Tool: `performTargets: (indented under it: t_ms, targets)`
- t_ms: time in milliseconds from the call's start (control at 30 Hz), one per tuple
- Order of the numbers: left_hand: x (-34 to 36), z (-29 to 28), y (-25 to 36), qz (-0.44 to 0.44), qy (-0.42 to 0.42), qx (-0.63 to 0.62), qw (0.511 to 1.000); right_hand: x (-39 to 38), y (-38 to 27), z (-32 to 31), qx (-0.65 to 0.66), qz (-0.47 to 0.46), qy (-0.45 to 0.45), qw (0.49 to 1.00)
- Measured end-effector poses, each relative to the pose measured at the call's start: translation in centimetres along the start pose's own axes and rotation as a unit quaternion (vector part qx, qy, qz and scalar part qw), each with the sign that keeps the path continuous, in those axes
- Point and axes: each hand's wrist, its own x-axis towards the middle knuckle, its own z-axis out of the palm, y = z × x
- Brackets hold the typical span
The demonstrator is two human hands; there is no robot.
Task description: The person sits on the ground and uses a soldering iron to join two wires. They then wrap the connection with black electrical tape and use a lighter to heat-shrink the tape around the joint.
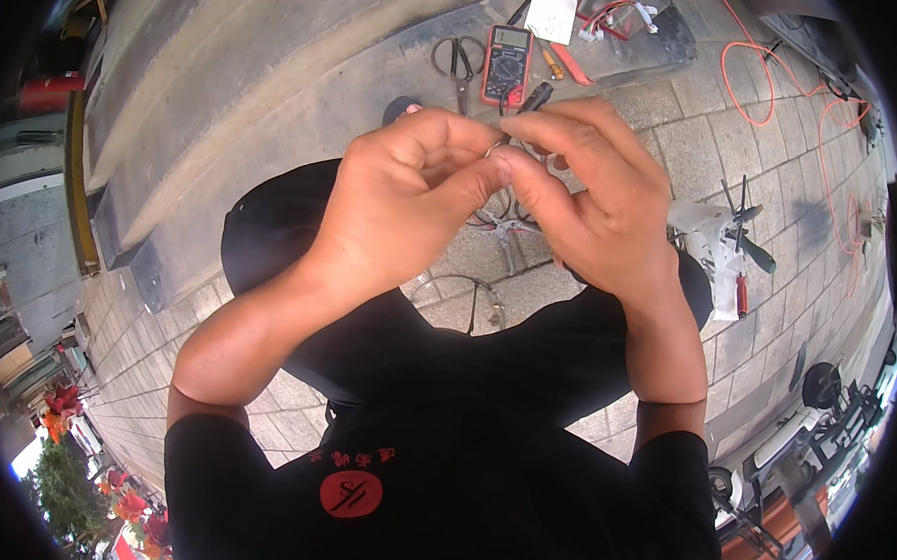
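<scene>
My left hand point(390, 197) and my right hand point(605, 188) meet in front of me, both closed in a pinch with thumb tips almost touching. Between the fingertips is a thin wire point(496, 147), curved like a small loop; the fingers cover most of it. Below the hands, on the paving between my knees, lies a metal tool with splayed arms point(507, 229), perhaps pliers. A dark cable point(489, 293) curves nearer to me. Just beyond my hands are a red multimeter point(507, 67) with a dark probe or clip point(536, 98) beside it, and black-handled scissors point(459, 64).
On the stone step lie white paper point(552, 15), a red-handled tool point(571, 64), a small yellowish screwdriver point(551, 63) and bundled coloured wires point(619, 17). An orange cord point(752, 117) snakes over the paving at right. Near my right knee are screwdrivers point(741, 292) and a white plastic bag point(707, 234).
</scene>
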Motion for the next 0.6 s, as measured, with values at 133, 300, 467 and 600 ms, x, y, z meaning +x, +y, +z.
performTargets:
  t_ms: [133, 300, 467, 600]
  targets:
    - [0.1, 0.0, 0.4, -0.024, -0.007, -0.008, 1.0, -0.1, 1.2, 0.7, -0.034, -0.05, 0.037, 0.997]
    - [0.4, -0.5, 0.7, -0.061, -0.061, -0.06, 0.994, -0.1, 1.1, 0.4, 0.021, 0.008, 0.015, 1.0]
    - [0.6, -1.2, 0.9, -0.107, -0.077, -0.119, 0.984, 0.0, 0.8, 1.2, 0.074, 0.059, 0.057, 0.994]
    - [0.7, -1.4, 0.7, -0.115, -0.025, -0.219, 0.969, -0.4, -0.7, 0.6, 0.176, 0.242, -0.077, 0.951]
